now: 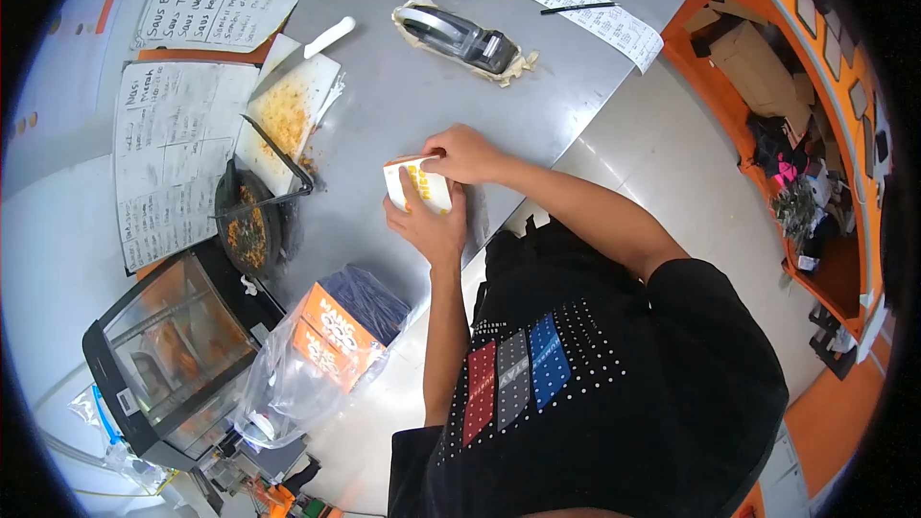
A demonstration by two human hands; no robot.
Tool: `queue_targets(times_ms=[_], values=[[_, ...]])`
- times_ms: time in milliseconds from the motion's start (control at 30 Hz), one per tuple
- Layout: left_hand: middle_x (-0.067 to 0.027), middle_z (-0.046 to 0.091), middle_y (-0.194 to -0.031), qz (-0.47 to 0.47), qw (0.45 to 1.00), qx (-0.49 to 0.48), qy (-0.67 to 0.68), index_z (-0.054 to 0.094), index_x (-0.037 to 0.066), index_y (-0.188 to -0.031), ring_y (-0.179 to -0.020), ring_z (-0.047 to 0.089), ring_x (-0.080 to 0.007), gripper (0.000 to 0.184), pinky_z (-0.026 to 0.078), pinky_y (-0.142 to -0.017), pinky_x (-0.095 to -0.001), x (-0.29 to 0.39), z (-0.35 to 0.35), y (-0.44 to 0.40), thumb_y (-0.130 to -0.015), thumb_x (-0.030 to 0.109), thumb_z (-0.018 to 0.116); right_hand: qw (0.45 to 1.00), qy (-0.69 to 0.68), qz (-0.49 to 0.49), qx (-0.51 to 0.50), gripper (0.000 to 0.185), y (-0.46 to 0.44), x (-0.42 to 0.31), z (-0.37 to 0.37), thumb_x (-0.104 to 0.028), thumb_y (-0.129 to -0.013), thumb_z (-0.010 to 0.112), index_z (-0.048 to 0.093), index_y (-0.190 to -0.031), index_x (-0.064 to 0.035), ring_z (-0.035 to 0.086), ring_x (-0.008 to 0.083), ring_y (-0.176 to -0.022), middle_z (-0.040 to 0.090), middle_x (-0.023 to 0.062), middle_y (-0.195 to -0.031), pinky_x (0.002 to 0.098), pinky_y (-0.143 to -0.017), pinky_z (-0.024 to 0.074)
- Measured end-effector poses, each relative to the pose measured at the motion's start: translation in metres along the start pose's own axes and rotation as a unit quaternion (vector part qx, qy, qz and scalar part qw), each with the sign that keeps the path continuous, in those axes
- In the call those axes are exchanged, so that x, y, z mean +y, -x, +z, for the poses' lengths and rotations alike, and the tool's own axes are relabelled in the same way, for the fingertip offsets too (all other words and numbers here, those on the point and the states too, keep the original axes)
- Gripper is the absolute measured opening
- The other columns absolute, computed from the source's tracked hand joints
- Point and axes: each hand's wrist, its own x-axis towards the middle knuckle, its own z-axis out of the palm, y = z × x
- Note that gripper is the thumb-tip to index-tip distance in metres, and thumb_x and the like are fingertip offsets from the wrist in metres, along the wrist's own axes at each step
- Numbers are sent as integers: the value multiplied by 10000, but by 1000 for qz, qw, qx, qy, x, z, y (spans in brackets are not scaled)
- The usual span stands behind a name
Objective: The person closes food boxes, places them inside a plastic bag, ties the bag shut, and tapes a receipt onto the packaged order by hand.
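Over the smooth grey metal table (pixel 360 129), the small white cardboard box with yellow lettering (pixel 437 192) points its orange-edged side towards the long black tape dispenser (pixel 497 50); I cannot tell its long axis. The left hand (pixel 434 227) grips its lower side, the right hand (pixel 462 153) pinches its upper corner. Across the pale, glossy floor (pixel 624 153) stands an orange shelf unit (pixel 844 293)

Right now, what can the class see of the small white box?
The small white box looks like card, its yellow-lettered face turned up, orange along the far edge. The left hand holds it; the right hand touches its upper corner. It is over the metal table; whether it rests there is unclear.
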Motion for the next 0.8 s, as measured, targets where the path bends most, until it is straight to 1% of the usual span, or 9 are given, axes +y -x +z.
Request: queue_targets(times_ms=[33,100,200,300,400,467,567,700,800], values=[[-379,321,-1349,1,1000,-6,0,366,142,-1510,-1215,339,-513,904,304,-1039,-593,-1,-1,0,-762,450,771,996,71,-39,48,275,1,0,3,-304,-902,584,732,-979,-85,559,271,-1093,674,66,-1112,455,-905,449],[-395,318,-1357,2,1000,-10,2,363,143,-1512,-1223,338,-520,914,296,-1044,-601,-3,0,0,-756,452,774,960,209,-119,143,275,4,-2,10,-313,-923,557,730,-973,-105,539,249,-1120,672,40,-1126,479,-882,438],[-412,279,-1391,22,1000,2,10,363,122,-1509,-1264,304,-534,915,286,-1049,-614,-6,4,-1,-760,450,775,944,248,-158,152,288,9,8,16,-319,-964,520,712,-985,-105,502,231,-1158,666,7,-1122,501,-870,395],[-429,182,-1447,45,998,30,30,358,93,-1506,-1337,220,-557,912,262,-1070,-623,-7,4,3,-778,455,772,949,204,-172,168,322,11,15,18,-338,-999,486,692,-1011,-91,495,237,-1150,663,-6,-1080,504,-880,353],[-438,89,-1476,33,996,54,70,361,78,-1498,-1380,134,-577,893,232,-1090,-634,-9,6,14,-793,439,773,947,217,-175,161,311,13,19,17,-321,-1017,461,678,-1044,-99,471,198,-1159,669,-31,-1126,445,-915,310],[-445,53,-1476,7,992,69,103,371,85,-1488,-1388,98,-588,862,213,-1099,-646,-6,10,24,-797,397,780,949,202,-192,146,341,13,21,13,-350,-1015,465,680,-1022,-85,481,230,-1165,666,-6,-1093,480,-913,320],[-462,66,-1461,-17,992,83,95,359,89,-1494,-1388,97,-589,868,253,-1092,-625,-5,16,29,-796,374,788,942,221,-207,147,367,12,24,12,-373,-1014,468,680,-1019,-74,485,246,-1177,666,13,-1084,503,-921,322],[-420,110,-1454,-10,995,25,92,376,90,-1492,-1341,206,-573,855,277,-1089,-594,-15,5,23,-798,355,799,942,249,-190,120,390,16,17,8,-384,-1015,459,672,-1067,-61,476,248,-1210,658,33,-1153,524,-973,302],[-404,170,-1432,13,993,21,112,390,95,-1485,-1322,250,-543,855,298,-1082,-573,-23,1,21,-783,334,814,955,232,-174,67,446,20,15,2,-409,-1023,440,637,-1242,-74,460,260,-1273,632,73,-1239,547,-1058,246]])
